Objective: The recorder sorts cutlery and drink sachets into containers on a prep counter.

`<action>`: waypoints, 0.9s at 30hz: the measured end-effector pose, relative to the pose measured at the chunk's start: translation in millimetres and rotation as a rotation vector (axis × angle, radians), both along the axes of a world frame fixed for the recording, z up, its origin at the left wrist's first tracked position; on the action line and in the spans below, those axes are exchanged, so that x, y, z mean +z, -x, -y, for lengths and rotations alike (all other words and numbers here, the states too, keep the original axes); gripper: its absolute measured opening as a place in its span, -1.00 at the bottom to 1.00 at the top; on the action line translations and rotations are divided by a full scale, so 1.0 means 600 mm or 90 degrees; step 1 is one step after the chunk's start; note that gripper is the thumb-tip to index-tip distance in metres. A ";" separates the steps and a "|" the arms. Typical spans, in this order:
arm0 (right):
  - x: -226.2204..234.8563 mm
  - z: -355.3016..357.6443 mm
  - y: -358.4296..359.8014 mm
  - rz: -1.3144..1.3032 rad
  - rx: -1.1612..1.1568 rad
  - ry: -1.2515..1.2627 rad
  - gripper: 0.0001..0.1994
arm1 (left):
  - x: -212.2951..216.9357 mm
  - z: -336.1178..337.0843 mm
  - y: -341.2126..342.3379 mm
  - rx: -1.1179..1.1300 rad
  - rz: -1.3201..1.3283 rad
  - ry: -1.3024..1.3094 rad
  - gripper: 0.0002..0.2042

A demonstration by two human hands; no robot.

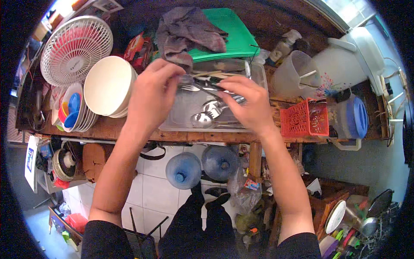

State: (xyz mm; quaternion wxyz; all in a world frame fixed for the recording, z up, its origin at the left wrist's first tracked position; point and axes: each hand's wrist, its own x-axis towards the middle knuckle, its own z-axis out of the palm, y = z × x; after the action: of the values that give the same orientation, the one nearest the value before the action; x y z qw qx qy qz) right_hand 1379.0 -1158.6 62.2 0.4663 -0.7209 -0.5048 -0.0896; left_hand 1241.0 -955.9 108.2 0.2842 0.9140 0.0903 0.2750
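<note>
Wooden table: pressing left fingers together, pinching dark handle with right fingers; if loosened, could drop onto spoons below.

Crowded wooden desk

A clear plastic tray sits at the middle of the front edge. To its left stand stacked pale bowls, with smaller stacked dishes beside them. To its right are a red openwork basket and a blue-lidded container.
</note>
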 end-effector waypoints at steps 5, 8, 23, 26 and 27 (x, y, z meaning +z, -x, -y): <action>0.036 0.042 -0.001 -0.193 -0.083 -0.087 -0.84 | 0.075 0.048 -0.017 -0.013 0.136 -0.101 -0.89; 0.069 0.082 0.004 -0.381 -0.099 -0.175 -0.83 | 0.115 0.077 -0.036 -0.044 0.207 -0.180 -0.86; 0.146 0.416 -0.060 -0.239 -0.282 -0.232 -0.79 | 0.147 0.359 -0.212 -0.311 0.361 -0.169 -0.83; 0.116 0.432 -0.069 -0.252 -0.317 -0.065 -0.80 | 0.097 0.406 -0.250 -0.368 0.283 -0.144 -0.88; 0.109 0.435 -0.072 -0.242 -0.320 -0.035 -0.74 | 0.082 0.417 -0.263 -0.370 0.261 -0.168 -0.86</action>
State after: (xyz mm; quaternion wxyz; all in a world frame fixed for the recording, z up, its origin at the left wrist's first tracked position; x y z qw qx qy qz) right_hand 1422.2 -1419.9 127.7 0.5351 -0.8138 -0.2123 -0.0795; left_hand 1398.9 -1206.3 157.3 0.2424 0.8563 -0.2679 0.3690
